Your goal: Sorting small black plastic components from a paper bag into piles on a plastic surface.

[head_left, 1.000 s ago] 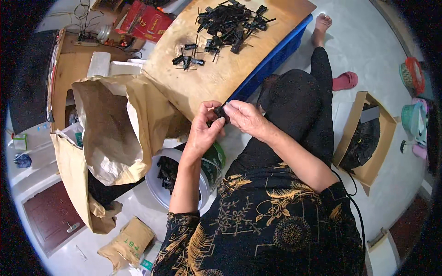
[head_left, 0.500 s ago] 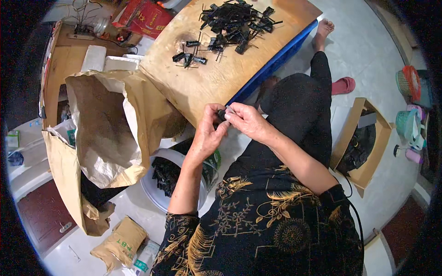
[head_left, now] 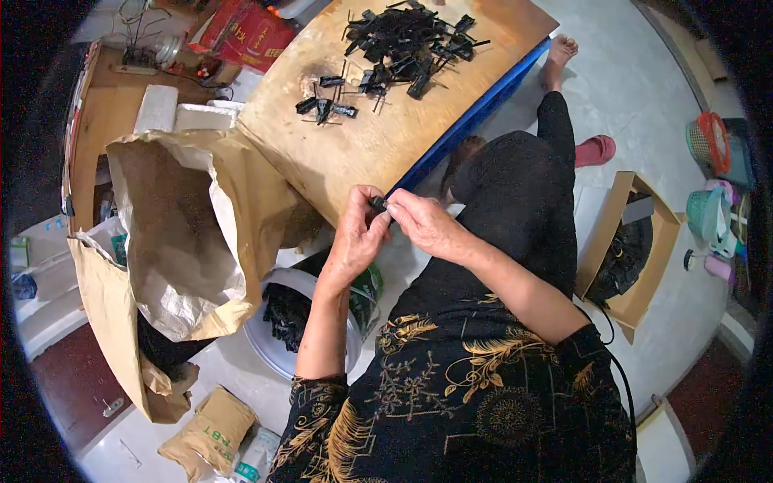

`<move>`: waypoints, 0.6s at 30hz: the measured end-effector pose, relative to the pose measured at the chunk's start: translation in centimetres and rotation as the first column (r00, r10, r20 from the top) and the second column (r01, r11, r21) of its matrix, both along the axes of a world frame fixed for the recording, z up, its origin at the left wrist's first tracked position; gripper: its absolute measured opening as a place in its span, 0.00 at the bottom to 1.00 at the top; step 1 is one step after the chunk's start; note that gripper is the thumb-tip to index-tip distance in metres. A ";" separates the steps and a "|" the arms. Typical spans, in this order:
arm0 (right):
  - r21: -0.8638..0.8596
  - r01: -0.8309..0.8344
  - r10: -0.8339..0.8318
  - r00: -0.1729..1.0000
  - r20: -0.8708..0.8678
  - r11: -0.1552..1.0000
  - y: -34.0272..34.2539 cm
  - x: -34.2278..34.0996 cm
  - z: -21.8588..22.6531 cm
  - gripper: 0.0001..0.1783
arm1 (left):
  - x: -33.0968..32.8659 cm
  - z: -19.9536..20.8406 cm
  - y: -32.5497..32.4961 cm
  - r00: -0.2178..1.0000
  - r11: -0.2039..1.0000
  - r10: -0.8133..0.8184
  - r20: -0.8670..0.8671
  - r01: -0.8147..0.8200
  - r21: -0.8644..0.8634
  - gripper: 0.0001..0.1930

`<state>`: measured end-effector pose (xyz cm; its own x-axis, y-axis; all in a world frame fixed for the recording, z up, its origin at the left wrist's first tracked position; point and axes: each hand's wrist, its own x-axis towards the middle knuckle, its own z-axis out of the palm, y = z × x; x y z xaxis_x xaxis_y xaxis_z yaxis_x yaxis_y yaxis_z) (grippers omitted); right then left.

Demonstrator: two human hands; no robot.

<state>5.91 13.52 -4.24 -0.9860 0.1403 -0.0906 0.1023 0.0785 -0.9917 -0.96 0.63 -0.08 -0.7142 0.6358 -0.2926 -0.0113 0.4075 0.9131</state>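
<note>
A: Hands?
B: Both are working close together, just off the near corner of the wooden board (head_left: 302,169). Left hand (head_left: 352,243) is grasping a small black part (head_left: 378,203) between thumb and fingers; right hand (head_left: 432,225) is pinching at its right side.

A: Surroundings?
B: A heap of black pieces (head_left: 403,44) is lying on the board beyond the hands, with a small loose cluster (head_left: 324,109) nearer. An open paper sack (head_left: 270,185) is standing to their left. A white bucket (head_left: 259,348), holding more black pieces, is sitting below the left forearm.

A: Risks?
B: The part slipping, I'd judge: only fingertips are gripping it, and no board is lying right under it, so a loose pinch could be sending it to the floor. Thin stems are sticking out of the heap; if this part is carrying one, a crooked push could be bending it.

A: What's unclear?
B: Fingers are covering most of the part, so its shape isn't showing. Can't tell whether the right fingertips are also pinching a second piece. The left forearm is hiding some of the bucket, and the frame's upper edge is cutting off the board's far end.
</note>
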 end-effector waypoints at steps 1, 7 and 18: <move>0.032 0.017 -0.016 0.999 -0.029 0.999 -0.1 0.0 -0.1 0.11 | 0.1 0.1 0.1 0.990 1.000 -0.019 -0.140 0.016 -0.026 0.11; 0.033 0.053 -0.049 0.993 -0.103 0.998 -0.7 -0.2 -0.3 0.10 | 0.9 -0.4 -0.2 0.947 0.992 0.029 -0.321 -0.067 -0.108 0.11; -0.168 -0.063 0.069 0.997 0.033 0.984 -0.3 0.8 0.2 0.14 | 4.0 3.8 -11.4 0.909 0.811 -0.119 -0.400 -0.143 -0.567 0.12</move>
<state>6.74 13.21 -4.03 -0.9879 0.0550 -0.1453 0.1408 -0.0796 -0.9868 3.02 -10.76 3.74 -0.8548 0.4332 -0.2857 0.2889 0.8546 0.4314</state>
